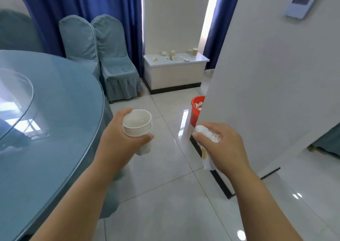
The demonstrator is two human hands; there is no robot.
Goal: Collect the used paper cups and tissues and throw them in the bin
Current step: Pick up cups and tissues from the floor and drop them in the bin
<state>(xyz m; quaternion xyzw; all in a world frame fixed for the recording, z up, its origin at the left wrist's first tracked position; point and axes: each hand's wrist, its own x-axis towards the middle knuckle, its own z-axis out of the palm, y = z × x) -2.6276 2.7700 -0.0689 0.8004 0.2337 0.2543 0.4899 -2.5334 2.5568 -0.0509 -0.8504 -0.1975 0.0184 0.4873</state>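
My left hand (117, 135) grips a stack of white paper cups (137, 123), mouths facing up, over the tiled floor. My right hand (220, 145) holds crumpled white tissues (208, 134), with a stained piece hanging below the fingers. A red bin (196, 111) stands on the floor ahead, half hidden behind a white wall corner, with some rubbish inside. More paper cups (195, 52) and scraps lie on a low white cabinet (174, 71) at the back.
A round table (55, 130) with a blue cloth and glass top fills the left. Two covered chairs (110, 56) stand by blue curtains. The white wall (266, 84) juts out on the right, close to my right hand. Glossy tiles (165, 185) stretch between them.
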